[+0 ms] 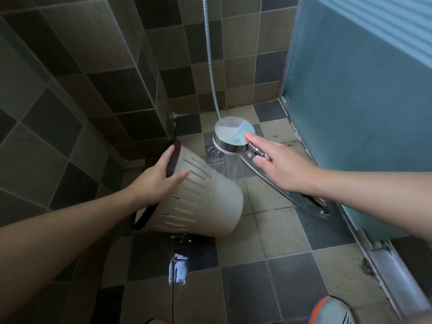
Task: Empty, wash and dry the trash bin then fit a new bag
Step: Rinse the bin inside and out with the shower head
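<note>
Head view. A tiled shower corner seen from above. At centre-left of the frame the trash bin (205, 199), a pale slotted plastic pail with a dark brown rim (173, 157), is held tipped on its side above the floor, its closed base toward the centre of the frame and its open mouth toward the left. The left hand (156, 183) grips the bin at the rim, thumb laid along the outer wall and fingers curled over the edge into the mouth. Just right of centre, the right hand (282, 164) is closed round the handle of a chrome shower head (233, 134), index finger stretched across its back; water sprays downward from its face, beside the bin's base and seemingly not onto it, though blur makes this uncertain. A metal hose (210, 66) runs up the rear wall. A floor drain (216, 155) lies beneath the spray. A wet streak (177, 265) glistens on the floor tiles (268, 288) below the bin. A frosted blue panel (362, 90) fills the upper right; a shoe (332, 312) shows at the lower right edge.
</note>
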